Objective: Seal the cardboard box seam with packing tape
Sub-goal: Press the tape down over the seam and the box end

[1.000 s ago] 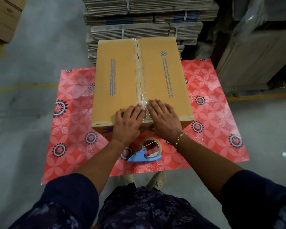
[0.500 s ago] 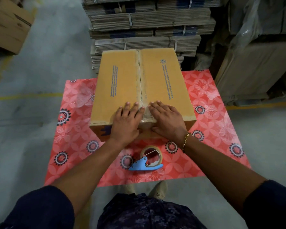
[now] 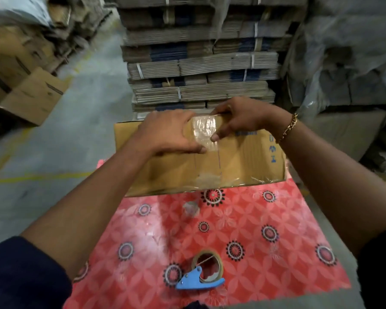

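A brown cardboard box (image 3: 243, 161) stands on the red flowered table cover (image 3: 254, 219), its near side face towards me. Clear tape (image 3: 204, 132) runs over the top edge and down that face. My left hand (image 3: 167, 132) lies on the top edge left of the tape, thumb pressing the tape's lower end. My right hand (image 3: 243, 117) grips the top edge right of it, thumb on the tape. A roll of packing tape in a blue dispenser (image 3: 206, 275) lies on the cover near me.
Bundled stacks of flat cardboard (image 3: 198, 63) rise just behind the box. Open brown boxes (image 3: 25, 85) sit on the concrete floor at the left, plastic-covered stacks (image 3: 343, 63) at the right. A small scrap of clear tape (image 3: 191, 207) lies on the cover.
The view has swung up and the box now shows its near side. Both hands moved from lying flat on the top seam to the top edge, thumbs pressing the tape end down the side.
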Action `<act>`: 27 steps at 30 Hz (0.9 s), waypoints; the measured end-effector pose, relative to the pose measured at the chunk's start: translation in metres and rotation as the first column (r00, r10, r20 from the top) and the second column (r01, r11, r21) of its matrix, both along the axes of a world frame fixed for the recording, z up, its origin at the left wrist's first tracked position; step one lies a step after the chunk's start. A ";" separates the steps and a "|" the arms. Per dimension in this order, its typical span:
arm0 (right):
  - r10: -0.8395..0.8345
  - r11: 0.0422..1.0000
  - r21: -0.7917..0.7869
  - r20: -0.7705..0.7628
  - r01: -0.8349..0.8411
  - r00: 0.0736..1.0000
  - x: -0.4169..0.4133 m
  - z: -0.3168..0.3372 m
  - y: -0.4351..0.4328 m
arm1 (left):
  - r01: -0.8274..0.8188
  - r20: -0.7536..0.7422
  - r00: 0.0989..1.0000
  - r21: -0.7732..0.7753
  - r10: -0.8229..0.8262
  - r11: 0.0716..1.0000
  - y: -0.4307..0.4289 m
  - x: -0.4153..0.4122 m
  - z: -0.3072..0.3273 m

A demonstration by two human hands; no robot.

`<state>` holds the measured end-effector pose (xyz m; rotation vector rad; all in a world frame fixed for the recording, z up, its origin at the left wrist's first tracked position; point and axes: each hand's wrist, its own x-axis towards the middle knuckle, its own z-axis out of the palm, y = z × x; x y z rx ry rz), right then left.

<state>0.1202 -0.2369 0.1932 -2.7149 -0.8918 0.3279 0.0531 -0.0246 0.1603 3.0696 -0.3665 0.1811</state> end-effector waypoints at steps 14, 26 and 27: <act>0.038 0.996 -0.090 0.431 0.001 0.901 0.024 -0.029 0.025 | 0.040 0.277 0.960 0.002 -0.039 0.999 0.028 0.052 -0.018; -0.017 0.993 -0.104 0.302 0.051 0.953 0.031 -0.023 0.026 | 0.046 0.267 0.963 -0.024 -0.038 0.999 0.028 0.070 -0.011; -0.015 0.994 -0.099 0.307 0.048 0.952 0.032 -0.022 0.025 | 0.046 0.268 0.963 -0.024 -0.038 0.999 0.028 0.070 -0.011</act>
